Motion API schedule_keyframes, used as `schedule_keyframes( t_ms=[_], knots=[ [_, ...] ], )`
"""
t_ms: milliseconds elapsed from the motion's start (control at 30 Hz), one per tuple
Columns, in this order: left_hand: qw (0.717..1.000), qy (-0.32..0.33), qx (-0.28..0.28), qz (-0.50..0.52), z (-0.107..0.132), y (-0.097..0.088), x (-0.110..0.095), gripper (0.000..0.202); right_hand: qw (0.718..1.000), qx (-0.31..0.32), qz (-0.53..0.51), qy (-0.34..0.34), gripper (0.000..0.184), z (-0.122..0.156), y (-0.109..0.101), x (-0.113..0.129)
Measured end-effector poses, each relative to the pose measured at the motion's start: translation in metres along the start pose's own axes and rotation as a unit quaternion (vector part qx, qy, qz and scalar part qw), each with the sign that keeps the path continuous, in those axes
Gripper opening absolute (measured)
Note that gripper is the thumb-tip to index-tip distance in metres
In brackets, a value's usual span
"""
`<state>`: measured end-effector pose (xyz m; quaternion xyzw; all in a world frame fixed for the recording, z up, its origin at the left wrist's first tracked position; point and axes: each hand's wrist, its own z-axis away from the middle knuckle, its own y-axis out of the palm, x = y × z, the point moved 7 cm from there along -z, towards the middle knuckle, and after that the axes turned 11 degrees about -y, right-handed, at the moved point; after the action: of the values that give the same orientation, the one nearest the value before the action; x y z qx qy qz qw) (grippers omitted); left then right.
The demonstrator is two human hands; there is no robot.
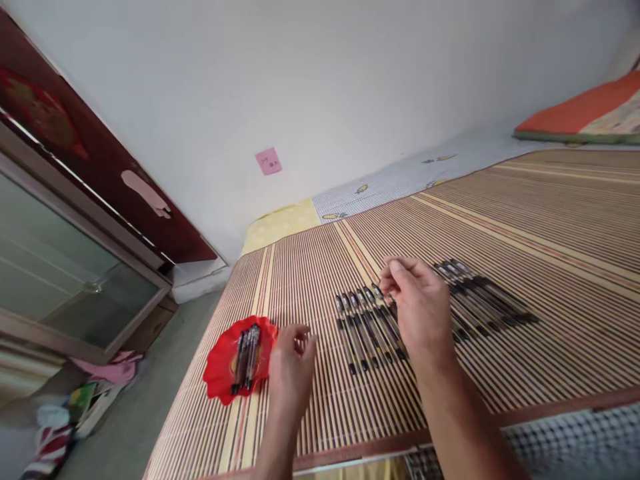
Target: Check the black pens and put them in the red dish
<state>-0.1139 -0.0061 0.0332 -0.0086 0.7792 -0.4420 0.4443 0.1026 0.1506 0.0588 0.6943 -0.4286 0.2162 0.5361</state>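
A row of several dark pens [365, 327] lies side by side on a striped bamboo mat [500, 220]. My right hand [417, 303] hovers over the row's right part, its fingers pinched on one pen near its top end. More pens [480, 300] lie further right. My left hand [293, 363] is held loosely above the mat with fingers curled, holding nothing I can see, just right of a red scalloped plate [220, 370] that carries three pens [246, 357].
The mat covers a bed against a white wall with a pink note [269, 161]. A dark red cabinet with a glass door [65, 267] stands at left. Clothes and clutter [75, 407] lie on the floor. An orange cushion [585, 110] lies at far right.
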Motion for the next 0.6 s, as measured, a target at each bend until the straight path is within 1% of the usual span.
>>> schedule_keyframes(
  t_ms=[67, 100, 133, 200, 300, 467, 533, 600],
  knots=[
    [0.997, 0.045, 0.056, -0.037, 0.006, 0.033, -0.013, 0.023, 1.000, -0.003, -0.029, 0.006, 0.014, -0.001, 0.000, -0.002],
    [0.993, 0.064, 0.081, -0.060, 0.009, 0.047, -0.017, 0.028, 0.999, -0.003, -0.039, 0.008, 0.013, -0.002, 0.000, -0.003],
    [0.988, 0.079, 0.102, -0.086, 0.011, 0.058, -0.019, 0.032, 0.999, -0.004, -0.046, 0.010, 0.013, -0.003, -0.001, -0.004],
    [0.978, 0.093, 0.127, -0.138, 0.015, 0.072, -0.021, 0.035, 0.998, -0.008, -0.056, 0.013, 0.012, -0.006, -0.002, -0.005],
    [0.967, 0.100, 0.131, -0.192, 0.022, 0.082, -0.022, 0.039, 0.997, -0.014, -0.071, 0.022, 0.013, -0.009, -0.004, -0.005],
    [0.959, 0.085, 0.136, -0.235, 0.031, 0.090, -0.017, 0.044, 0.992, -0.029, -0.115, 0.042, 0.015, -0.012, -0.007, -0.004],
    [0.958, 0.081, 0.133, -0.240, 0.031, 0.092, -0.014, 0.044, 0.991, -0.030, -0.125, 0.044, 0.015, -0.012, -0.008, -0.003],
    [0.962, 0.078, 0.132, -0.224, 0.031, 0.092, -0.013, 0.042, 0.990, -0.028, -0.128, 0.042, 0.015, -0.013, -0.008, -0.002]
  ],
)
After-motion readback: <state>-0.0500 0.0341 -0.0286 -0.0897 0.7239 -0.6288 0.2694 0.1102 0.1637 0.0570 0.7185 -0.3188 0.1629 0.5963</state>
